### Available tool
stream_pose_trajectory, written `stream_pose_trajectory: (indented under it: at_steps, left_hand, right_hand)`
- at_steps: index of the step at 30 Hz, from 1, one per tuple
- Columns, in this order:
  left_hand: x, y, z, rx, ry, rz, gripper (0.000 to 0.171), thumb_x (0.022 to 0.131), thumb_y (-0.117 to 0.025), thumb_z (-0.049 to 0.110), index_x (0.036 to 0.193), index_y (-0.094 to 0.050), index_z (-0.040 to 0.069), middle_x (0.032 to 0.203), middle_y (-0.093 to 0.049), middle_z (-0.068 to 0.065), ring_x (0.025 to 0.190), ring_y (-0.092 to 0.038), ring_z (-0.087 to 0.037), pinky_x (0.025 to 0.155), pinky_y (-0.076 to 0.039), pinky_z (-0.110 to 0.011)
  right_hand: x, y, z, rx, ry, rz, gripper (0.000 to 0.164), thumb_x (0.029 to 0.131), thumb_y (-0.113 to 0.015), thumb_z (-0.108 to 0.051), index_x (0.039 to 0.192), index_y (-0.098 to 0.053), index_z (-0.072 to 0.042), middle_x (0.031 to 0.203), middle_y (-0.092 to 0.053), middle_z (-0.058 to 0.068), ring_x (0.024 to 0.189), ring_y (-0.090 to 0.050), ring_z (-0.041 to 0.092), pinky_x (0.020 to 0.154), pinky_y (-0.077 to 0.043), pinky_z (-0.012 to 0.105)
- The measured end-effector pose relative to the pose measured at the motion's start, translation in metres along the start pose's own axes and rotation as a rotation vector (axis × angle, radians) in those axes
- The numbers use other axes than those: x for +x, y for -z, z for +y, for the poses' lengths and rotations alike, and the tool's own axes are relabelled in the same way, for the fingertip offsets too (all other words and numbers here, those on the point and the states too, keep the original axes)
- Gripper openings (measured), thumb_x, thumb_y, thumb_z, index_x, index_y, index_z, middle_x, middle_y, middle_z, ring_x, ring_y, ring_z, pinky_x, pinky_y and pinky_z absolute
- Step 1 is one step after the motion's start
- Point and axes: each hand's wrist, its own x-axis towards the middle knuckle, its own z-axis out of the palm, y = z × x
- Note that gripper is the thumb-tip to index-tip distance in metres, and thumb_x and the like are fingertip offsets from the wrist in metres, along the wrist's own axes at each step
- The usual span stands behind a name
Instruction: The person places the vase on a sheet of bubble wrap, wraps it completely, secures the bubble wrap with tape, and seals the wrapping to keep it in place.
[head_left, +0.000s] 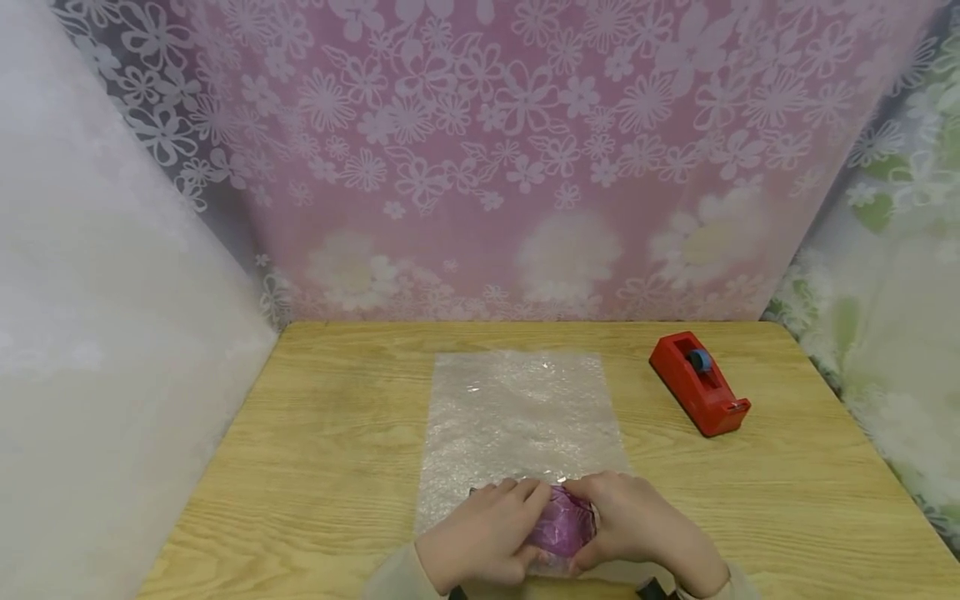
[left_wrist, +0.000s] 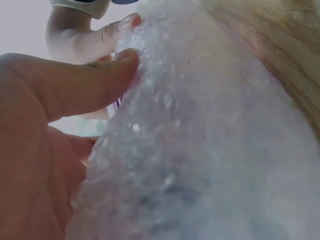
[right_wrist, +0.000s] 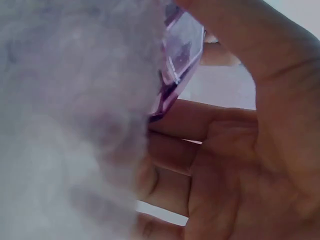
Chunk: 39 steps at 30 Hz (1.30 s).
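Note:
A purple, see-through faceted object (head_left: 562, 523), like cut glass, lies at the near end of a sheet of bubble wrap (head_left: 525, 408). The wrap's near edge is folded up in front of it. My left hand (head_left: 491, 529) grips the left side, with its thumb on the raised wrap (left_wrist: 200, 130) and its fingers behind. From the right, my right hand (head_left: 633, 521) holds the object between thumb and curled fingers. In the right wrist view the facets of the purple object (right_wrist: 184, 55) show past the wrap's edge. Its left part is hidden by my left hand.
A red tape dispenser (head_left: 697, 385) with a blue-cored roll stands at the back right of the wooden table (head_left: 322, 433). Flowered pink cloth (head_left: 480, 167) hangs behind the table's far edge, and pale cloth (head_left: 112, 333) hangs along the left side.

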Motion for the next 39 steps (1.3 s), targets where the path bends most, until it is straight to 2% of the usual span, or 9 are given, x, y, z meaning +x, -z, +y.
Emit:
stream_pose_trajectory:
  at_steps: [5,9,15,20,25,30,34,39]
  left_hand:
    - [-0.001,-0.001,-0.004,-0.04,-0.026,0.016,0.053,0.085,-0.074,0.038,0.123,-0.045,0.014,0.121,-0.058,0.0,0.096,-0.059,-0.013,0.073,-0.053,-0.026]
    - [-0.001,-0.003,-0.006,-0.01,-0.029,0.038,0.051,0.087,-0.072,0.041,0.122,-0.046,0.014,0.122,-0.058,0.0,0.101,-0.06,-0.014,0.076,-0.053,-0.028]
    - [-0.004,-0.001,0.004,0.186,-0.025,0.085,0.046,0.091,-0.066,0.044,0.12,-0.05,0.011,0.126,-0.059,-0.003,0.111,-0.059,-0.018,0.091,-0.051,-0.034]
    - [-0.01,0.0,0.02,0.363,0.005,0.126,0.054,0.091,-0.062,0.044,0.128,-0.056,0.005,0.131,-0.059,-0.01,0.114,-0.06,-0.024,0.09,-0.052,-0.037]
    - [-0.012,-0.012,0.034,0.498,0.069,0.145,0.067,0.087,-0.061,0.047,0.135,-0.053,0.0,0.135,-0.057,-0.016,0.118,-0.059,-0.029,0.093,-0.051,-0.042]
    - [-0.012,-0.032,0.036,0.565,0.117,0.259,0.077,0.086,-0.058,0.057,0.135,-0.052,-0.003,0.134,-0.057,-0.018,0.117,-0.059,-0.032,0.092,-0.05,-0.05]
    - [-0.009,-0.044,0.034,0.583,0.131,0.33,0.085,0.084,-0.058,0.064,0.136,-0.049,-0.003,0.133,-0.057,-0.02,0.116,-0.059,-0.035,0.093,-0.048,-0.056]
    - [-0.006,-0.048,0.033,0.559,0.162,0.323,0.084,0.089,-0.054,0.063,0.14,-0.044,-0.002,0.137,-0.054,-0.02,0.12,-0.057,-0.035,0.097,-0.044,-0.06]
  right_hand:
    - [0.005,0.003,0.002,0.021,0.03,-0.02,0.064,0.052,-0.093,-0.048,0.103,-0.072,-0.017,0.088,-0.066,-0.015,0.077,-0.058,0.002,0.06,-0.047,0.03]
    - [0.008,0.005,0.004,0.039,0.034,-0.042,0.06,0.053,-0.093,-0.046,0.102,-0.072,-0.017,0.086,-0.065,-0.017,0.074,-0.055,0.0,0.06,-0.046,0.028]
    - [0.011,0.01,0.007,0.061,0.01,-0.093,0.06,0.055,-0.093,-0.043,0.104,-0.074,-0.014,0.084,-0.064,-0.017,0.073,-0.054,0.002,0.062,-0.046,0.029]
    - [0.018,0.014,0.01,0.12,-0.012,-0.166,0.056,0.058,-0.093,-0.039,0.103,-0.075,-0.012,0.082,-0.063,-0.017,0.068,-0.052,0.002,0.062,-0.047,0.027]
    - [0.024,0.017,0.012,0.169,-0.036,-0.22,0.049,0.061,-0.093,-0.034,0.1,-0.075,-0.009,0.082,-0.064,-0.013,0.067,-0.052,0.005,0.063,-0.048,0.028]
    - [0.033,0.018,0.014,0.235,0.0,-0.256,0.035,0.062,-0.092,-0.032,0.086,-0.073,-0.016,0.07,-0.06,-0.012,0.059,-0.048,0.003,0.055,-0.043,0.023]
    - [0.037,0.02,0.017,0.301,-0.016,-0.304,0.031,0.064,-0.091,-0.03,0.085,-0.072,-0.017,0.068,-0.061,-0.009,0.056,-0.05,0.005,0.051,-0.046,0.024]
    - [0.04,0.021,0.023,0.381,-0.051,-0.361,0.027,0.068,-0.09,-0.026,0.088,-0.073,-0.019,0.069,-0.063,-0.006,0.053,-0.052,0.009,0.046,-0.048,0.026]
